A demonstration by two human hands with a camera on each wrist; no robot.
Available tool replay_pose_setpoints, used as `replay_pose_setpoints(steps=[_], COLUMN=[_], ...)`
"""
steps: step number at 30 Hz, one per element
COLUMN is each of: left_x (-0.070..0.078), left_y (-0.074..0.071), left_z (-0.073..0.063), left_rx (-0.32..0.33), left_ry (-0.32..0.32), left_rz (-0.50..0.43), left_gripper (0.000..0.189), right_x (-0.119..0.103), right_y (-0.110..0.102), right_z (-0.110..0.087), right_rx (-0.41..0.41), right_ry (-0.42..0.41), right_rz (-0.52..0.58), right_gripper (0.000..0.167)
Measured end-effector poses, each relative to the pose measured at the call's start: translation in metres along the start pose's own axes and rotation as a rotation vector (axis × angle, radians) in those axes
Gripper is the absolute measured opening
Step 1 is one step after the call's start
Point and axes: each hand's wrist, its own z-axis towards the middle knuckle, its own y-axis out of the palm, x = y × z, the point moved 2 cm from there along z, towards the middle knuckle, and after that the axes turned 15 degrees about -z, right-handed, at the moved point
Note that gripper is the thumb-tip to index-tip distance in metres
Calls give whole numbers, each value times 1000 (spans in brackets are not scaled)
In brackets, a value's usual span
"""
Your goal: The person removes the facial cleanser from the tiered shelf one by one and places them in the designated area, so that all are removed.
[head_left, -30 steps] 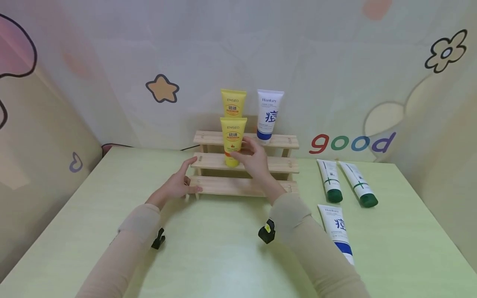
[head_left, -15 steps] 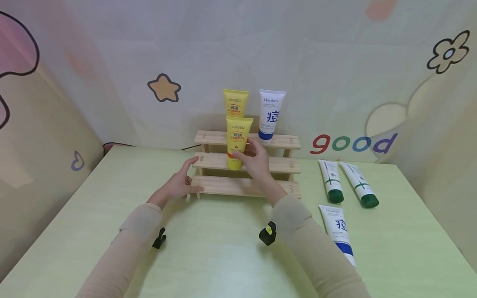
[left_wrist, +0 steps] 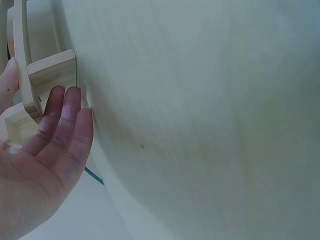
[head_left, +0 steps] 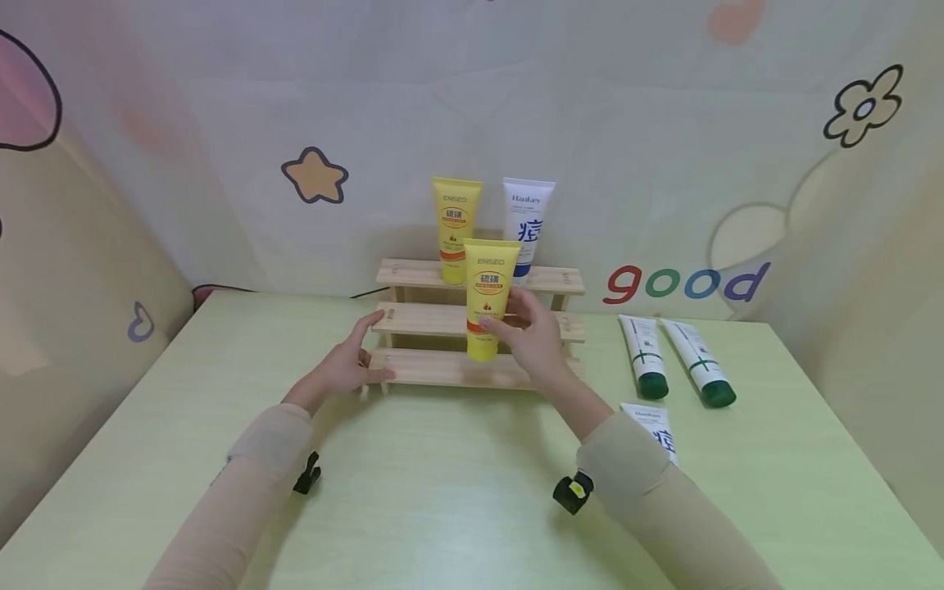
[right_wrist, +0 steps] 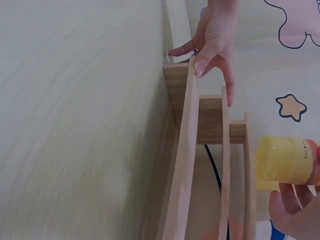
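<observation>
In the head view, my right hand point(head_left: 537, 338) pinches a yellow squeeze tube point(head_left: 487, 295) low on its body, thumb in front. The tube stands upright in the air, overlapping the middle and bottom steps of a three-tier wooden rack point(head_left: 435, 367). In the right wrist view its yellow cap point(right_wrist: 280, 160) shows beside the fingers. My left hand point(head_left: 341, 369) holds the rack's left end, thumb on the bottom step and index finger at the middle one. In the left wrist view the other fingers point(left_wrist: 70, 130) lie loosely bent by the rack's end piece.
Another yellow tube point(head_left: 455, 221) and a white-and-blue tube point(head_left: 525, 217) stand on the top step, the latter partly covered. Right of the rack lie two white tubes with green caps, one left point(head_left: 644, 352) and one right point(head_left: 696, 360). A white-and-blue tube point(head_left: 651, 422) lies nearer, partly behind the right sleeve.
My right hand has lifted the yellow tube off the middle step and brought it rightward and toward me. The rear yellow tube shows more fully. The left hand stays on the rack.
</observation>
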Motion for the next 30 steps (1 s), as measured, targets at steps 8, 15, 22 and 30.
replay_pose_setpoints(steps=[8, 15, 22, 30], left_x=[-2, 0, 0, 1], left_y=[-1, 1, 2, 1], left_z=[1, 1, 0, -1], left_rx=[-3, -11, -5, -4], left_ry=[1, 4, -5, 2], left_rz=[-9, -11, -7, -4], left_gripper=[96, 95, 95, 95], right_x=[1, 8, 16, 28], right_y=[-25, -46, -65, -86], right_z=[-20, -36, -52, -70], right_rx=[18, 15, 11, 7], right_ry=[-40, 35, 92, 105], right_rz=[-51, -98, -167, -210], right_gripper=[46, 48, 54, 54])
